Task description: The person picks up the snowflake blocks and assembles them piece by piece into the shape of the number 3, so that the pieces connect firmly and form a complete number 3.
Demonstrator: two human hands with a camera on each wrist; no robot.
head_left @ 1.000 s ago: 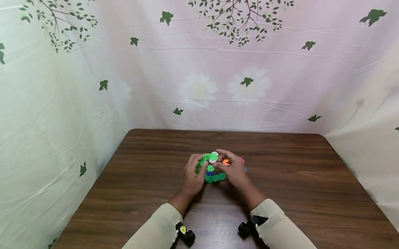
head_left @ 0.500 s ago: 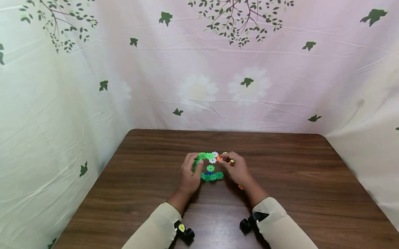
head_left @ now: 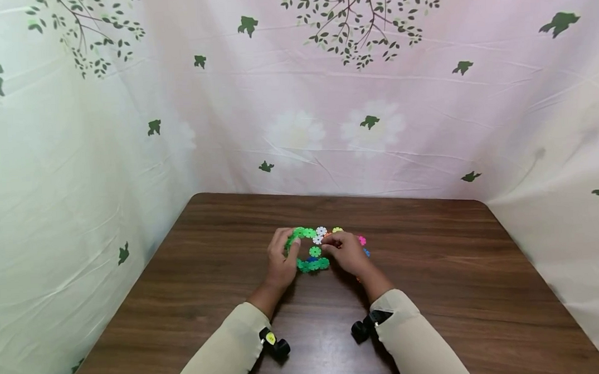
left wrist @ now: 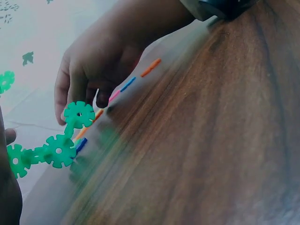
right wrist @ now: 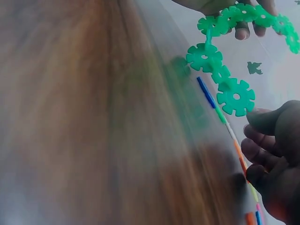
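In the head view my left hand [head_left: 281, 260] holds a curved chain of green snowflake discs [head_left: 313, 265], its fingers and thumb around the chain's left side. The right wrist view shows the chain [right wrist: 236, 96] raised above the table, with left fingertips behind its upper part. My right hand [head_left: 346, 253] is just right of the chain, low over loose discs. Its fingers are loosely bent, with no piece showing between them in the right wrist view. A white disc [head_left: 318, 240] lies by its fingertips; an orange disc [head_left: 327, 235] is partly hidden by them.
Loose flat discs lie around the hands: another white disc [head_left: 321, 230], a light green disc [head_left: 314, 251], a dark blue disc [head_left: 311, 259], a yellow disc [head_left: 337, 229], a pink disc [head_left: 362, 240] and a blue disc [head_left: 366, 252]. The brown wooden table [head_left: 221, 235] meets a printed curtain [head_left: 329, 174] behind.
My left hand has carried the green chain a little left. My right hand first moved right, then back left, low over the loose discs.
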